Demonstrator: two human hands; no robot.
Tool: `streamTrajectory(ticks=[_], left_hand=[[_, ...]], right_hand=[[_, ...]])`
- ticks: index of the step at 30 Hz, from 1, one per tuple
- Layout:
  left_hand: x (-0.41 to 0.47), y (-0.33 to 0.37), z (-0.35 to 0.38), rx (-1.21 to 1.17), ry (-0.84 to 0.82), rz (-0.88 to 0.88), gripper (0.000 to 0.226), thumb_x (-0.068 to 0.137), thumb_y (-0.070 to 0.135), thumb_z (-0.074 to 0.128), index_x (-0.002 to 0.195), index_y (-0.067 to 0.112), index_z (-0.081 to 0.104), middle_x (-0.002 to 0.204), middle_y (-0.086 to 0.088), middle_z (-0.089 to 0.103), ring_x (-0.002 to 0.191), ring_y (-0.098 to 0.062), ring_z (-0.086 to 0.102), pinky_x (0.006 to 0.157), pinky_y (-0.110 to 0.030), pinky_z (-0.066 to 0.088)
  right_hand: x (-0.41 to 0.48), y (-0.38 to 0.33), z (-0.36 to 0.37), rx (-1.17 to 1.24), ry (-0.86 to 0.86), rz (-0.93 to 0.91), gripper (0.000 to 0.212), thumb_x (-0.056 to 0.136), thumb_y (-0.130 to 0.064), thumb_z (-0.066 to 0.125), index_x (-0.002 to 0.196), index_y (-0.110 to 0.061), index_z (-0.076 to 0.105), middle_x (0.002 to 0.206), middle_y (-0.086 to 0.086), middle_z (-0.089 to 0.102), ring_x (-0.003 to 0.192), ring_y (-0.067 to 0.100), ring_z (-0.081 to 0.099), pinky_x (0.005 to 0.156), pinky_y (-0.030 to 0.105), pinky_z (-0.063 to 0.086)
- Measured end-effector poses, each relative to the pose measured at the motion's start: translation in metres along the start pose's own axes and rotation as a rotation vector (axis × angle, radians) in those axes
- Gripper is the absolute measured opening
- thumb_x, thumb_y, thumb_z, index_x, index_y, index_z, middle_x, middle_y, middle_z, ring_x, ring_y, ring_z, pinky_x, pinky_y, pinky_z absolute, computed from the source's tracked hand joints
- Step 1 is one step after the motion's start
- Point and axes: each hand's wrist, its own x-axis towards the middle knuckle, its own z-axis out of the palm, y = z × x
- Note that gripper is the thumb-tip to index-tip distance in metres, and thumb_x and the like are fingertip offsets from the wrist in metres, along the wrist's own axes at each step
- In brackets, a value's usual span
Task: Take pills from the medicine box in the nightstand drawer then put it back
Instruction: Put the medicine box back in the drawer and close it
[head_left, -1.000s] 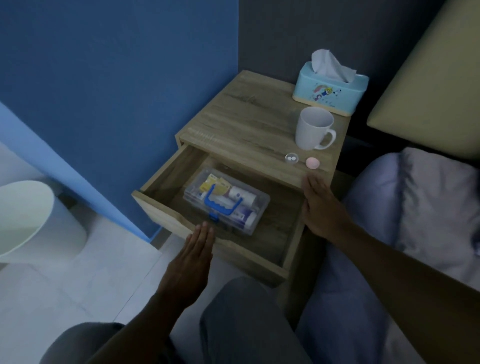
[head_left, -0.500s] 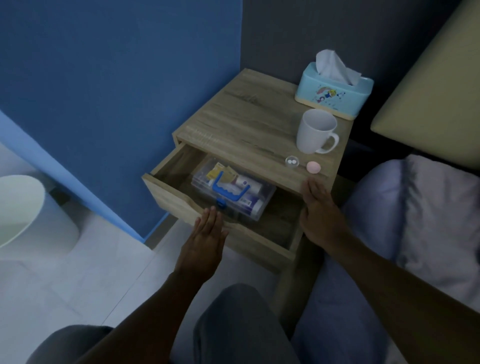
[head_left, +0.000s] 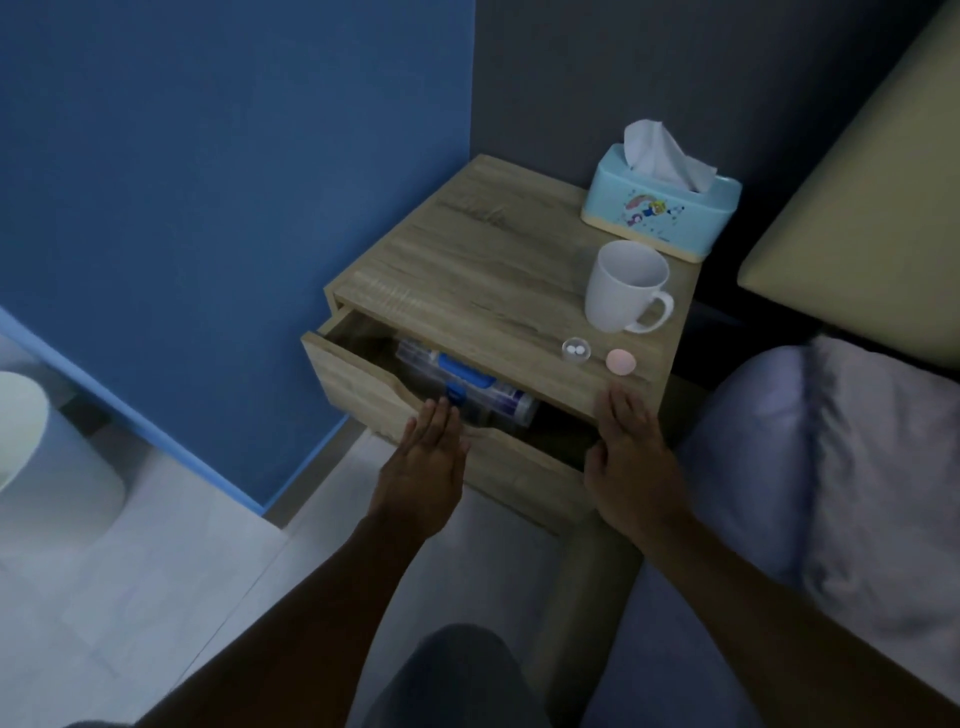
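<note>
The wooden nightstand (head_left: 467, 270) has its drawer (head_left: 358, 384) partly open. Inside lies the clear medicine box (head_left: 467, 387) with a blue handle and latch, half hidden under the top. My left hand (head_left: 423, 462) is flat, fingers together, palm pressed on the drawer front. My right hand (head_left: 631, 452) rests flat on the nightstand's front right corner, holding nothing. On top sit a small clear cap with two white pills (head_left: 575, 349) and a pink round lid (head_left: 620, 360).
A white mug (head_left: 623, 286) and a light-blue tissue box (head_left: 660, 208) stand at the nightstand's right rear. A blue wall is to the left, a white bin (head_left: 31, 457) on the floor, bedding (head_left: 831, 457) and a headboard to the right.
The drawer has slid inward under my left palm, hiding more of the medicine box. My right hand has stayed on the nightstand's corner.
</note>
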Motion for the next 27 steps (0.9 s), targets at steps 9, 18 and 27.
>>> streamTrajectory(ticks=[9, 18, 27], left_hand=[[0.035, 0.007, 0.014, 0.027, 0.034, -0.014, 0.057, 0.099, 0.034, 0.026, 0.15, 0.008, 0.029, 0.159, -0.015, 0.029, 0.15, -0.025, 0.017, 0.12, -0.043, 0.024], [0.056, 0.016, 0.014, 0.044, 0.001, -0.004, 0.057, 0.1, 0.027, 0.034, 0.151, 0.005, 0.024, 0.16, -0.016, 0.024, 0.151, -0.026, 0.014, 0.12, -0.046, 0.026], [0.072, 0.016, 0.008, 0.035, -0.121, -0.015, 0.063, 0.096, 0.019, 0.043, 0.154, 0.011, 0.018, 0.164, -0.01, 0.012, 0.152, -0.023, 0.003, 0.123, -0.046, 0.014]], right_hand=[[-0.002, -0.009, 0.003, -0.05, 0.022, 0.048, 0.059, 0.099, -0.022, 0.037, 0.154, -0.005, 0.024, 0.163, 0.015, 0.019, 0.152, 0.028, 0.011, 0.125, 0.04, 0.009], [-0.003, -0.009, 0.008, -0.084, 0.024, 0.055, 0.065, 0.095, -0.03, 0.026, 0.154, -0.005, 0.023, 0.163, 0.016, 0.019, 0.152, 0.028, 0.011, 0.124, 0.044, 0.014], [-0.004, -0.009, 0.009, -0.096, 0.023, 0.052, 0.065, 0.094, -0.025, 0.033, 0.154, -0.004, 0.022, 0.163, 0.015, 0.019, 0.152, 0.029, 0.01, 0.125, 0.041, 0.005]])
